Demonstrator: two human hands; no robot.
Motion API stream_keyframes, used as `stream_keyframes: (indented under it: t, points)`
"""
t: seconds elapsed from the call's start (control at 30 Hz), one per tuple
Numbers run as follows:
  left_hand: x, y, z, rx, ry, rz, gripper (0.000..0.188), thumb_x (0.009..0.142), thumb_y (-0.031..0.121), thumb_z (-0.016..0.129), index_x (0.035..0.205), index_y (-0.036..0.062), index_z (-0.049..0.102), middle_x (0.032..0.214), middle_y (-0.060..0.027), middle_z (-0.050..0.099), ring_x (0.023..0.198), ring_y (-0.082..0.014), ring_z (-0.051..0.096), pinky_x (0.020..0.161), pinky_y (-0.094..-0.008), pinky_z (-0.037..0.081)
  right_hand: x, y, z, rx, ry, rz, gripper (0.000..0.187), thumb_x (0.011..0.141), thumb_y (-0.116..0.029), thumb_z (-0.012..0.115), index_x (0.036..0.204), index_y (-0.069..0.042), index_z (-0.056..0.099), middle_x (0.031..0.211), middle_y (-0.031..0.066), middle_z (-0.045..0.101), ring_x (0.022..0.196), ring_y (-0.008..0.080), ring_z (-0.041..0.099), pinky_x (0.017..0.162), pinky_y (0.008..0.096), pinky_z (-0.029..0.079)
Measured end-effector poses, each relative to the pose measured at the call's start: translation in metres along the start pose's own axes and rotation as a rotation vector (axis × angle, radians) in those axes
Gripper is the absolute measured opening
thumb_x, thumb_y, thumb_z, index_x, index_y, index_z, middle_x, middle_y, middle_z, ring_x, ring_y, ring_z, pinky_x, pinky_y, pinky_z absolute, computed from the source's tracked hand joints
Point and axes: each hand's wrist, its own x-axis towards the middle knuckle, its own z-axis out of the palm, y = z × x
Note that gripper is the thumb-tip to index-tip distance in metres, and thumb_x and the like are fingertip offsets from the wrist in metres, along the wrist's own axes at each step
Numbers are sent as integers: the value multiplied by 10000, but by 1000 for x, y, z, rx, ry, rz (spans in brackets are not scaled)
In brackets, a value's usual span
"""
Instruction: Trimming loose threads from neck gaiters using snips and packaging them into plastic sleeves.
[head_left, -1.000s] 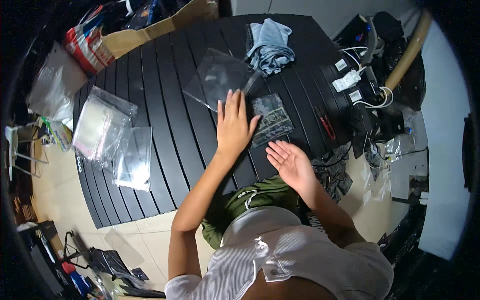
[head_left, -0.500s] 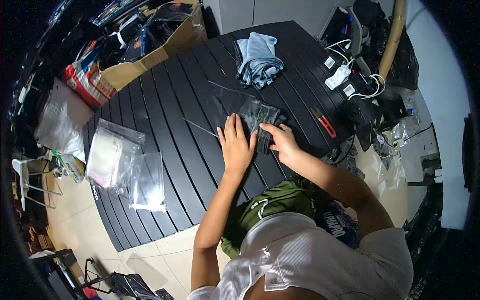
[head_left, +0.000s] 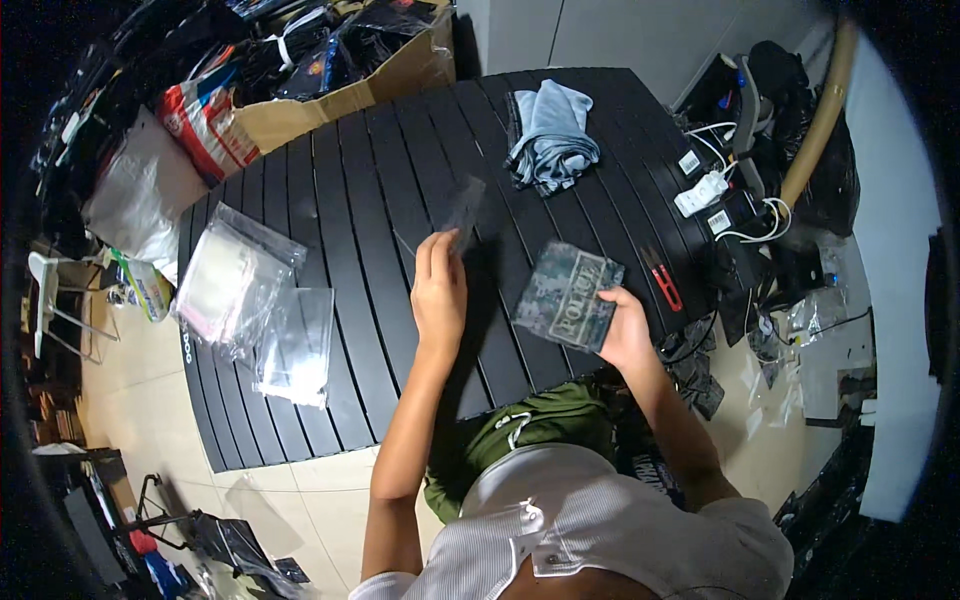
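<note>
Over the right half of the table, my right hand [head_left: 626, 328] grips the near right edge of a flat, rectangular camouflage patch [head_left: 568, 295], thumb on top. The patch is grey-green with a framed line of pale lettering. My left hand [head_left: 438, 295] is raised over the middle of the table, fingers pinched on a crumpled clear plastic bag [head_left: 466, 208]. Much of that bag is too see-through to make out. A pair of red thread snips [head_left: 664, 280] lies to the right of the patch.
The black slatted table [head_left: 375, 300] carries a folded blue-grey cloth [head_left: 553, 135] at the back. Clear bags with pale contents [head_left: 222, 280] and flat clear bags [head_left: 297, 350] lie at its left. White power strip and cables [head_left: 702, 193] sit at the right edge. A cardboard box [head_left: 340, 105] stands behind.
The camouflage patch, earlier under clear plastic between both hands, is now bare in my right hand, moved right. My left hand has lifted away leftward with the plastic bag. The view has shifted slightly.
</note>
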Motion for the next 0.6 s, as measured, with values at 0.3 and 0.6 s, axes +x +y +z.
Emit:
stream_keyframes:
  t: [0.3,0.6]
  points:
    - [-7,0,3,221,-90,253,327,772,12,577,1094,40,525,1025,-106,557,864,-263,567,735,-334,489,-11,-2,-8,-191,64,213,380,830,-169,506,1167,7,497,1097,145,589,990,271,583,902,445,435]
    - [-12,18,-4,317,-259,385,384,754,30,572,1134,52,516,1053,-92,544,889,-245,543,732,-315,487,11,-15,31,-173,-77,365,358,871,-185,489,1153,34,499,1093,170,587,974,286,592,880,430,454]
